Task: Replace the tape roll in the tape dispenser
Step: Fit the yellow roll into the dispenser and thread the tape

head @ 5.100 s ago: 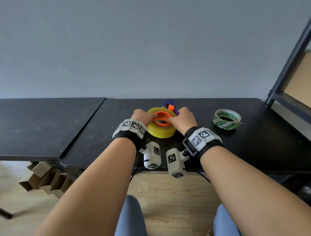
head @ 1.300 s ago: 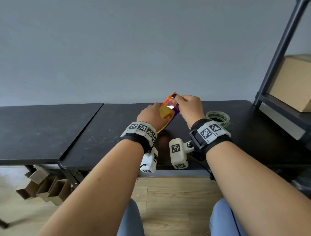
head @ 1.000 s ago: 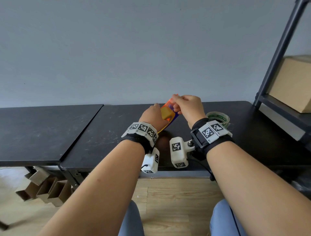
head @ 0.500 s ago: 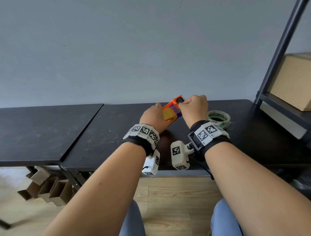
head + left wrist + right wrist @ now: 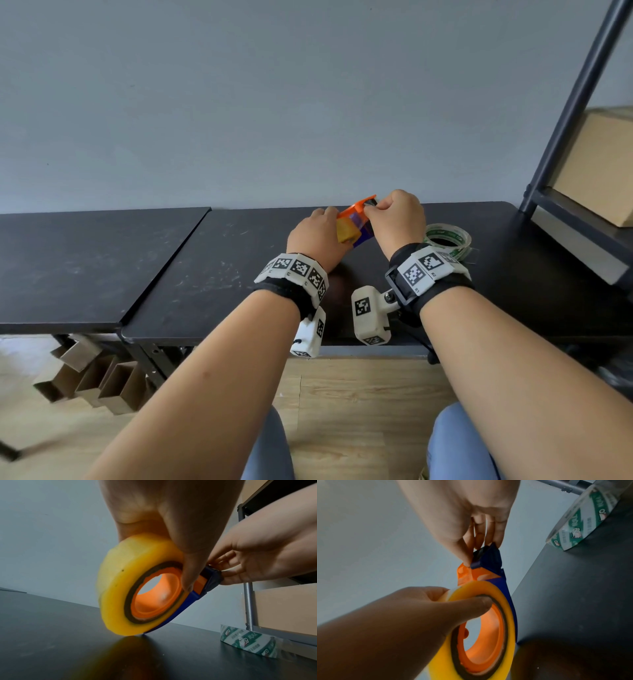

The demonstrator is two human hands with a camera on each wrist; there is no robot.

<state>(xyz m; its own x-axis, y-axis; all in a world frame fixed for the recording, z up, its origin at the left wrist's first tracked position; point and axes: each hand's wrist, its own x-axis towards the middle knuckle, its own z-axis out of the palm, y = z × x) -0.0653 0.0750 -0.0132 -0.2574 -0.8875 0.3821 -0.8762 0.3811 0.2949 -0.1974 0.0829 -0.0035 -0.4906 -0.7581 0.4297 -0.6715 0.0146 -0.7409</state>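
Hiding most of the tape dispenser [image 5: 356, 224], both hands grip it.

Two black tables [image 5: 102, 267] abut a grey wall [image 5: 274, 102]; wooden floor [image 5: 359, 394], black shelf rack [image 5: 582, 85] at right.

Bare black tabletop [image 5: 212, 274] lies open left of the hands; on the right a green-printed tape roll [image 5: 448, 238] and a black metal shelf frame [image 5: 561, 116] crowd the passage.
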